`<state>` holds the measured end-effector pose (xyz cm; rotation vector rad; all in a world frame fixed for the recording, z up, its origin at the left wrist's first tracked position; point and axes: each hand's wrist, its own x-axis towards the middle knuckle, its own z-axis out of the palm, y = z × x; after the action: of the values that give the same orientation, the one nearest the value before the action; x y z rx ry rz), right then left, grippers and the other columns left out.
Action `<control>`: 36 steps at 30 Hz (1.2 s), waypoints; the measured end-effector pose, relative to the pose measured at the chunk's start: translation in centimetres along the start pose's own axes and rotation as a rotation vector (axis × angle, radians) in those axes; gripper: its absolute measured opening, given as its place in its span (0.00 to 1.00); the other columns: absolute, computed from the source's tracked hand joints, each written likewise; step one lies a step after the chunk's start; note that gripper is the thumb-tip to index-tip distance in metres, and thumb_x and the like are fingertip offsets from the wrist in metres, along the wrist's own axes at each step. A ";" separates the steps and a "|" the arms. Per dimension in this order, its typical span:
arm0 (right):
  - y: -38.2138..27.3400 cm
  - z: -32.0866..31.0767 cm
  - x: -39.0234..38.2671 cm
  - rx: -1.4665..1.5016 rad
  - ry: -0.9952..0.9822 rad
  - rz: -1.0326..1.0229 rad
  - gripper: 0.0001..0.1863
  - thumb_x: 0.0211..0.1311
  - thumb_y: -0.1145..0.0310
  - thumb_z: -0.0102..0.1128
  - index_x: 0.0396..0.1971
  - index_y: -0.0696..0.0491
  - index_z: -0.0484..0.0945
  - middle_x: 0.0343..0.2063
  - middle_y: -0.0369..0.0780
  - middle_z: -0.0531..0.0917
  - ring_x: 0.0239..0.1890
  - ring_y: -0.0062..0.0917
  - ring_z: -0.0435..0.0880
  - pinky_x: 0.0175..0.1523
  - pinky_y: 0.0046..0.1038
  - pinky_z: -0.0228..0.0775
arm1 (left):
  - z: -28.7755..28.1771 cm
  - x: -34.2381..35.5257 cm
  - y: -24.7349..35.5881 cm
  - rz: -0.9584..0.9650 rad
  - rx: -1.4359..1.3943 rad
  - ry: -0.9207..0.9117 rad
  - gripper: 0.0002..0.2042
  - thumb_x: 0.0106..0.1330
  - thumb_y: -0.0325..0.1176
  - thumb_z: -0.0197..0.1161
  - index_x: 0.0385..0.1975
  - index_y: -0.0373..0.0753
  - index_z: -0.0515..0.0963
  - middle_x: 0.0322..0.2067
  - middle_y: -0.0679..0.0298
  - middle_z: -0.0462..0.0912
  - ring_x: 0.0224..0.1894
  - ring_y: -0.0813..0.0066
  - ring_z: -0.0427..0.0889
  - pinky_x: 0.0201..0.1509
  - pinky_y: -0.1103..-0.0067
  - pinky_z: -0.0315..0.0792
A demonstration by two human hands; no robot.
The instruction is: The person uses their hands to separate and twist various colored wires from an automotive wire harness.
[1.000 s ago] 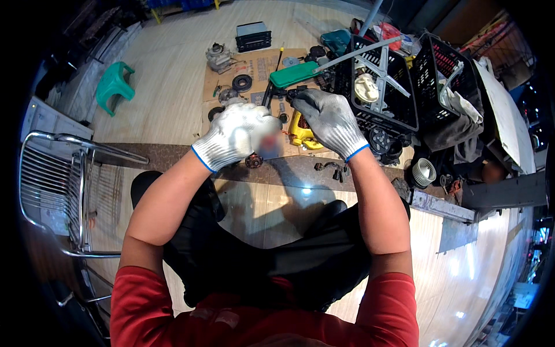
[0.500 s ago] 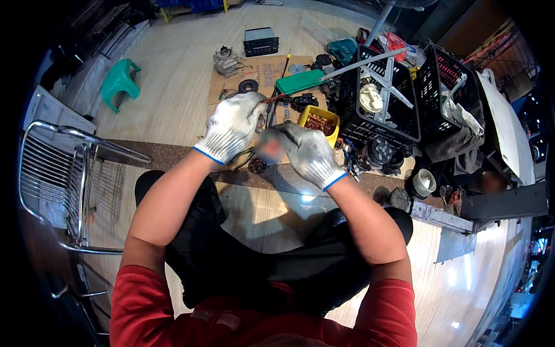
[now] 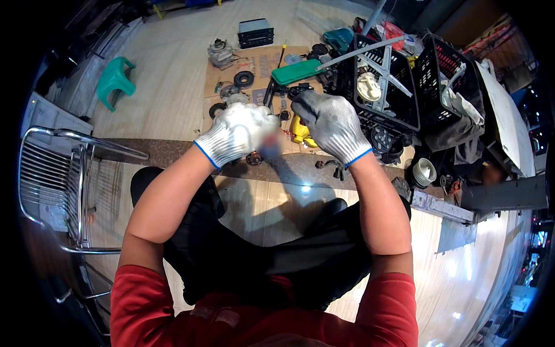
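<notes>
Yellow tray [image 3: 300,133] sits on the cardboard [image 3: 261,68], partly hidden by the right hand [image 3: 333,120], whose gloved fingers are bunched; whether they grip anything, I cannot tell. Left of the tray, the left hand [image 3: 239,128] is curled, its grip hidden too. Beyond the tray lies a green flat piece [image 3: 295,72]
</notes>
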<state>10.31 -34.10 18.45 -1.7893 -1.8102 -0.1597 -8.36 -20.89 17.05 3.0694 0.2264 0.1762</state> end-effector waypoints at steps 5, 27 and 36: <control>2.2 1.4 0.4 0.297 -0.146 0.191 0.15 0.67 0.61 0.57 0.42 0.56 0.84 0.42 0.49 0.85 0.44 0.46 0.84 0.47 0.39 0.77 | -0.6 -0.5 0.1 0.070 -0.353 0.202 0.06 0.63 0.31 0.62 0.36 0.39 0.83 0.34 0.55 0.86 0.40 0.58 0.85 0.44 0.69 0.79; 0.7 0.7 -0.1 -0.022 0.072 -0.032 0.34 0.58 0.46 0.65 0.61 0.49 0.75 0.60 0.48 0.77 0.62 0.44 0.75 0.65 0.42 0.67 | -0.7 -0.6 -0.3 -0.182 -0.045 0.264 0.09 0.64 0.28 0.61 0.43 0.39 0.80 0.36 0.52 0.83 0.40 0.50 0.83 0.44 0.64 0.78; -0.8 2.0 0.1 -0.177 -0.019 -0.154 0.17 0.63 0.48 0.61 0.35 0.47 0.84 0.26 0.39 0.83 0.34 0.36 0.84 0.43 0.41 0.73 | -0.7 -0.8 0.2 -0.104 -0.074 0.314 0.07 0.66 0.33 0.61 0.37 0.38 0.80 0.33 0.53 0.83 0.38 0.52 0.83 0.44 0.62 0.77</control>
<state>8.97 -33.14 17.07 -1.7730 -2.0020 -0.3749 -9.18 -21.21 17.69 2.9329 0.3824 0.6452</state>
